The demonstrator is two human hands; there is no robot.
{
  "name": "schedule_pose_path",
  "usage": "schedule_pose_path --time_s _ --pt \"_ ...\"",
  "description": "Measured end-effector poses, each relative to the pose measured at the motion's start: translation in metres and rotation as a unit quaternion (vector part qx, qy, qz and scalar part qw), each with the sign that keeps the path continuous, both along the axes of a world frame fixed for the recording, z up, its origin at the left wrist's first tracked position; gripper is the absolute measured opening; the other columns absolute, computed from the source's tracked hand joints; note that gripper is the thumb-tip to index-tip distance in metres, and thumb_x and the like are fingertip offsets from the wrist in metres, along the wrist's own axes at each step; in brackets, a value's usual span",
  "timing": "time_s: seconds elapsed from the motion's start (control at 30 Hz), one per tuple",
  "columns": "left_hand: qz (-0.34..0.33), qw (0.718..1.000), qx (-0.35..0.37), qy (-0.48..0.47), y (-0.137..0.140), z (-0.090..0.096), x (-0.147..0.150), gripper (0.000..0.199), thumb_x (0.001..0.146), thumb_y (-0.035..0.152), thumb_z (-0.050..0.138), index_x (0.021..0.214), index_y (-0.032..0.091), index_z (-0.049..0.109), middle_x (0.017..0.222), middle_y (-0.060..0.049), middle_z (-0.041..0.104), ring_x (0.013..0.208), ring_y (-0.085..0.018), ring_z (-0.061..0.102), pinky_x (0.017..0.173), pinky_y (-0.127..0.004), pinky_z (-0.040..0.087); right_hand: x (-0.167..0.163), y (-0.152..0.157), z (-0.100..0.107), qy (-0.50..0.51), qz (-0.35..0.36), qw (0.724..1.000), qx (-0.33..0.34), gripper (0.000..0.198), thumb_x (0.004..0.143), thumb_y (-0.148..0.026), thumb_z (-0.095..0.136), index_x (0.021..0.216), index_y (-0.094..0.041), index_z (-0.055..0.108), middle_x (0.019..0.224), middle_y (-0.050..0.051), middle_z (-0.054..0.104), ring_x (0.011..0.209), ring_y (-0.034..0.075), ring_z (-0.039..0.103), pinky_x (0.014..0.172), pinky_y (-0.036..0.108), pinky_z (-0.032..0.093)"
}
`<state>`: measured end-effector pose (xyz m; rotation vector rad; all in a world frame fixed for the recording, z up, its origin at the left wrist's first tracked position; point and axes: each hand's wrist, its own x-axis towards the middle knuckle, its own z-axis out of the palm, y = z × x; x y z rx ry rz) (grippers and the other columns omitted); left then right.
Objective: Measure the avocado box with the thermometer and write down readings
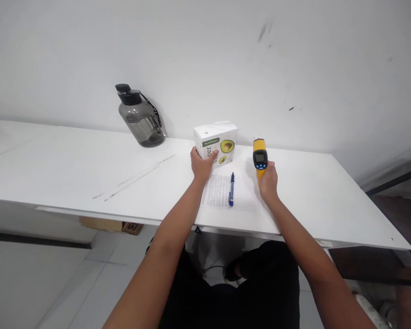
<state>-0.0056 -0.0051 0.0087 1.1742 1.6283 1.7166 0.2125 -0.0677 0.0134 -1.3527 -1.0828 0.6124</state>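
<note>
My left hand (202, 165) grips the near left side of a white box (210, 135) printed with avocados, its thumb across the front. The box stands upright toward the back of the table. In my right hand (270, 180) is a yellow and black infrared thermometer (260, 155), held by its handle, with its small screen and blue buttons facing me. Between my hands lies a sheet of paper (217, 194) covered in handwriting. A blue marker pen (232, 189) rests on the paper, cap end away from me.
A large grey see-through water bottle (140, 119) with a black lid and strap stands at the back left, near the wall (205, 59). The white table (89, 169) ends just before my lap. Below it, a cardboard box (113, 225) sits at left.
</note>
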Motion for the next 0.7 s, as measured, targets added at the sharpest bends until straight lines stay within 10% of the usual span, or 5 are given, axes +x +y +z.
schedule_pose_path --time_s 0.7 --pt "-0.005 1.0 0.007 -0.001 0.0018 -0.0005 0.0008 0.068 0.066 0.054 0.088 0.116 0.026 0.052 0.122 -0.008 0.06 0.114 -0.028 0.062 0.097 -0.047 0.051 0.0073 0.0054 -0.0024 -0.087 -0.006 0.996 -0.014 0.072 0.098 -0.074 0.015 0.109 -0.021 0.062 0.103 0.008 0.067 0.098 0.024 0.062 0.084 0.036 0.044"
